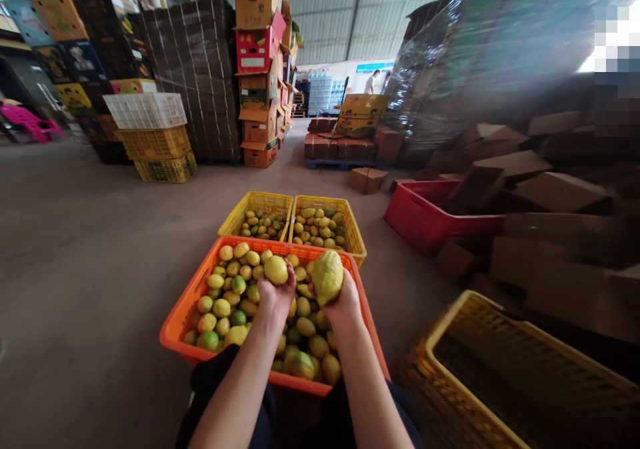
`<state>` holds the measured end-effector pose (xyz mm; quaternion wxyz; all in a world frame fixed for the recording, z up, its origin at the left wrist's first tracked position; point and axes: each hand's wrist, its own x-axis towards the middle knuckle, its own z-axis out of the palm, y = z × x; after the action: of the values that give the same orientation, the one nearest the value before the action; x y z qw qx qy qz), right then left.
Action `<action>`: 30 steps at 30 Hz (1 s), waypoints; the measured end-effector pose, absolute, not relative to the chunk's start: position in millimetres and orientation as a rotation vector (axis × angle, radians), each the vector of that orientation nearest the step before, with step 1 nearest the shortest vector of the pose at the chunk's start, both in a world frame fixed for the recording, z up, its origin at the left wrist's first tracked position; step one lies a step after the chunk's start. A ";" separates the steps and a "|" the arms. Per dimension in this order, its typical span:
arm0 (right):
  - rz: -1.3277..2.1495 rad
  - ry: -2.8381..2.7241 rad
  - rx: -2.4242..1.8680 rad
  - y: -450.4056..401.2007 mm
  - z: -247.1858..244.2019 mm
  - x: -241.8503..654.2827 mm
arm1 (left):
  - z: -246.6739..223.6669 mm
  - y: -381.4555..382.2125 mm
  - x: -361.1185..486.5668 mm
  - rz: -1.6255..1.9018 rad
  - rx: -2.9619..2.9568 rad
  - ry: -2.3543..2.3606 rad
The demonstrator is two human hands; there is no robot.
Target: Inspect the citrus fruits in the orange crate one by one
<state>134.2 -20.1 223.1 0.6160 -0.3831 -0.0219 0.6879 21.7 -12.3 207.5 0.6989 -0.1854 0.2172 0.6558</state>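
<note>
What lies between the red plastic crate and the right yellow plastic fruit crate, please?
Bare floor separates the red crate and yellow crate in the head view.

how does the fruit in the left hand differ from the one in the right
The fruit in the left hand is smaller; the fruit in the right hand is clearly larger. The left one looks rounded and fairly smooth, the right one elongated and bumpy. The left is plain yellow, the right greener yellow. Both are held above the orange crate.

Both arms reach forward, the left hand point(278, 290) and right hand point(345, 297) raised side by side, fingers curled.
</note>
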 end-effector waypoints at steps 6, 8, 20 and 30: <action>1.493 -0.076 -0.851 -21.8 223.3 137.7 | 205.1 -5.2 22.7 1.518 -0.363 0.622; 1.501 -0.071 -0.838 -22.6 222.5 138.4 | 206.0 -5.4 23.1 1.509 -0.329 0.654; 1.484 0.006 -0.841 -17.3 219.6 136.2 | 203.4 -6.1 27.7 1.390 -0.315 0.603; 1.522 0.069 -0.853 -17.4 218.8 138.8 | 213.9 -11.0 20.2 1.484 -0.122 0.789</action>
<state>138.8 -17.4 218.8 0.6427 -0.3742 0.0304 0.6678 20.2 -11.0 213.9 0.6654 -0.0539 0.3496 0.6574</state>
